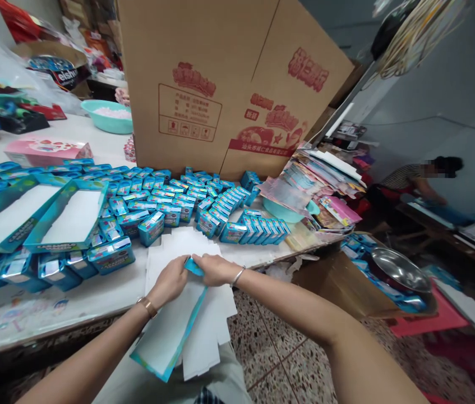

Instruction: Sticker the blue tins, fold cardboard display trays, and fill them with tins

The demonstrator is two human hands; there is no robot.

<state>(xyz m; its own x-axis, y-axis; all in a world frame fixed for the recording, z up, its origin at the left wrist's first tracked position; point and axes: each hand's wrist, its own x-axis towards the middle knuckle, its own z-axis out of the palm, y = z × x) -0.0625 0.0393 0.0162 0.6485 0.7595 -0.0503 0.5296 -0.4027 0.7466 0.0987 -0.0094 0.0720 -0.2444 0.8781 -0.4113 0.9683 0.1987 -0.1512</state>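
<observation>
Both hands meet at the far end of a blue cardboard tray (169,331) with a white inside, which slants down toward my lap. My left hand (173,279) is closed on its left far corner, and my right hand (216,270) pinches the right far corner, where a blue flap stands between the thumbs. Beneath the tray lies a stack of flat white card blanks (207,345), spread from the table edge over my lap. Two folded blue trays (71,216) sit at the left on top of small blue boxes (111,255).
Rows of small blue boxes cover the table (106,292) before a big brown carton (203,33). A paper stack (321,174) leans at the right. A metal bowl (400,269) rests on an open carton beside the floor. Another person (414,179) bends over a table far right.
</observation>
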